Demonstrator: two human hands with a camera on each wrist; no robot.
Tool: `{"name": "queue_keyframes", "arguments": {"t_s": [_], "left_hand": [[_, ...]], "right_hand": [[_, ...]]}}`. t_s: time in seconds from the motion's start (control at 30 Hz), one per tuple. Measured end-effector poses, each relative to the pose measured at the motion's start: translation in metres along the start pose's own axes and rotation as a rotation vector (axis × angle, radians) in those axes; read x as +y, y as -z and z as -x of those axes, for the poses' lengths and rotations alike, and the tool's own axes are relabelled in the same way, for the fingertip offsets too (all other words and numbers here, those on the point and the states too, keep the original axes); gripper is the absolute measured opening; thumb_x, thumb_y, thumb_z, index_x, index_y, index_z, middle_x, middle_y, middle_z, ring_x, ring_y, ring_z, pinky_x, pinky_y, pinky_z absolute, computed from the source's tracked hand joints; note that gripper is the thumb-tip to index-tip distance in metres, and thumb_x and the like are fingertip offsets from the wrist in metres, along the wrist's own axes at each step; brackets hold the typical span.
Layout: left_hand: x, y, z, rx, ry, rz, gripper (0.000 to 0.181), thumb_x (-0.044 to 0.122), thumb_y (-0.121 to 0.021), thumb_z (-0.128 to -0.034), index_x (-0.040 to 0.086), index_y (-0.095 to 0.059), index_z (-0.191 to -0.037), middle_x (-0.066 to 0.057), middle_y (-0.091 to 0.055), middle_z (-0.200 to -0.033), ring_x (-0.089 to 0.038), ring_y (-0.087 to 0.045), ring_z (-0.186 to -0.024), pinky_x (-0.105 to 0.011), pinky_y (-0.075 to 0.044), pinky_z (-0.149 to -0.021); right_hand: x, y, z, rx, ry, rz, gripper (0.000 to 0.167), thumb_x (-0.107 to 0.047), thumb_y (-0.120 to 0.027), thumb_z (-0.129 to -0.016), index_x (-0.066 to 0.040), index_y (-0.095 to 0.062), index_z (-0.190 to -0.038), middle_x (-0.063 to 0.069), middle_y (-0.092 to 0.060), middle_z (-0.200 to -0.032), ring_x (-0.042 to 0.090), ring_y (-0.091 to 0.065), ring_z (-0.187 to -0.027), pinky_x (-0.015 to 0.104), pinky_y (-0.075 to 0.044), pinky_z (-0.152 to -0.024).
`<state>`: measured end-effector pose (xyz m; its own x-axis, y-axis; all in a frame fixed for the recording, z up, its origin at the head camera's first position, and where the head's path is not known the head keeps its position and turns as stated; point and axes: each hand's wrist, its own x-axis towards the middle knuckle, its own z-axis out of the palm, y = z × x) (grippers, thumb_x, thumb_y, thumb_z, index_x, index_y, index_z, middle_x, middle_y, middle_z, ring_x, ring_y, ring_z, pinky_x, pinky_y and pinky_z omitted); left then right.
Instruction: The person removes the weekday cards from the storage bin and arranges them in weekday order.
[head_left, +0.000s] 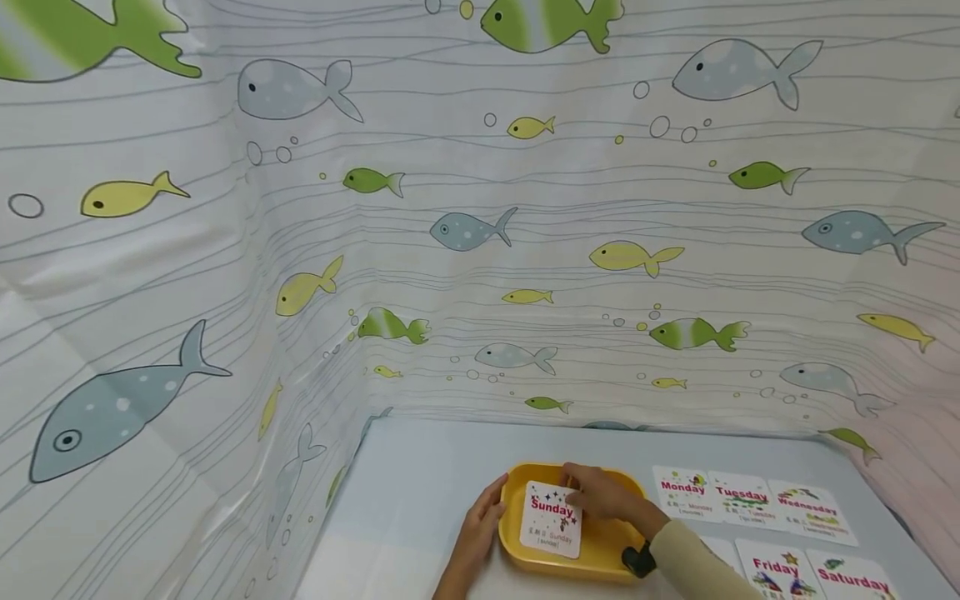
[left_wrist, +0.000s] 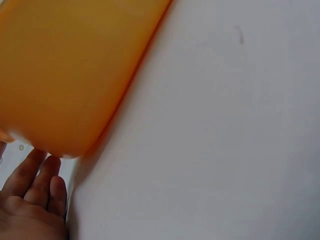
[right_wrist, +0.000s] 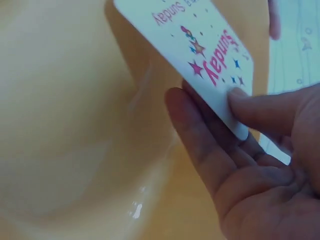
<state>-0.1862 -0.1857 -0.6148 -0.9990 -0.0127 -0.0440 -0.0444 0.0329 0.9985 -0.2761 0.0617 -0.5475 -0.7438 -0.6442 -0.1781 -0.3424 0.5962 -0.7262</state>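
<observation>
In the head view, my right hand (head_left: 602, 495) pinches a white card (head_left: 550, 528) printed "Sunday" with small stars, above a yellow tray (head_left: 609, 546). The right wrist view shows the thumb on the card's (right_wrist: 200, 47) printed face and fingers behind it; the card is tilted. At the tray's left side, my left hand (head_left: 474, 533) touches the rim. Its fingers look fairly straight in the left wrist view, with the tips against the orange-yellow wall of the tray (left_wrist: 75, 80). The thumb there is mostly out of view.
Right of the tray lie cards in two rows: Monday (head_left: 682, 493), Tuesday (head_left: 742, 497) and Wednesday (head_left: 810, 512) behind, Friday (head_left: 776, 568) and Saturday (head_left: 851, 577) in front. Another card is partly hidden by the right sleeve (head_left: 697, 560). A fish-patterned sheet (head_left: 570, 325) surrounds the pale table (head_left: 420, 467).
</observation>
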Motion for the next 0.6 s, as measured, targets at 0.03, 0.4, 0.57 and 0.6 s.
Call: {"name": "queue_keyframes", "arguments": {"t_s": [0.03,0.4,0.57,0.6], "left_hand": [[0.000,0.000,0.000,0.000,0.002,0.001,0.046,0.027,-0.047,-0.1044,0.026,-0.045,-0.151,-0.005,-0.036,-0.161,-0.031,-0.027,-0.152,-0.051,-0.024,-0.123],[-0.004,0.001,-0.004,0.000,-0.007,0.010,0.045,0.027,-0.049,-0.1039,0.028,-0.048,-0.149,-0.002,-0.039,-0.160,-0.028,-0.030,-0.151,-0.049,-0.025,-0.124],[-0.005,0.002,-0.005,-0.003,-0.016,-0.003,0.045,0.026,-0.048,-0.1038,0.028,-0.048,-0.149,-0.002,-0.040,-0.159,-0.028,-0.030,-0.151,-0.048,-0.025,-0.124],[-0.005,0.002,-0.005,-0.004,-0.016,-0.006,0.045,0.026,-0.048,-0.1037,0.028,-0.048,-0.149,-0.002,-0.040,-0.159,-0.028,-0.031,-0.151,-0.048,-0.025,-0.124]], "right_hand": [[0.000,0.000,0.001,0.010,0.001,-0.019,0.013,-0.009,-0.064,-0.096,-0.012,-0.059,-0.107,0.003,-0.060,-0.091,0.018,-0.058,-0.077,0.027,-0.056,-0.061],[0.006,0.012,0.011,0.083,0.014,-0.197,0.019,-0.009,-0.061,-0.098,-0.004,-0.062,-0.117,0.009,-0.065,-0.104,0.019,-0.065,-0.079,0.031,-0.062,-0.060],[0.012,0.019,0.018,0.134,0.013,-0.249,0.023,-0.011,-0.061,-0.098,-0.004,-0.063,-0.120,0.012,-0.066,-0.112,0.018,-0.066,-0.080,0.030,-0.063,-0.063],[0.013,0.020,0.019,0.145,0.009,-0.264,0.024,-0.011,-0.061,-0.098,-0.004,-0.063,-0.121,0.013,-0.066,-0.113,0.018,-0.066,-0.080,0.030,-0.063,-0.064]]}}
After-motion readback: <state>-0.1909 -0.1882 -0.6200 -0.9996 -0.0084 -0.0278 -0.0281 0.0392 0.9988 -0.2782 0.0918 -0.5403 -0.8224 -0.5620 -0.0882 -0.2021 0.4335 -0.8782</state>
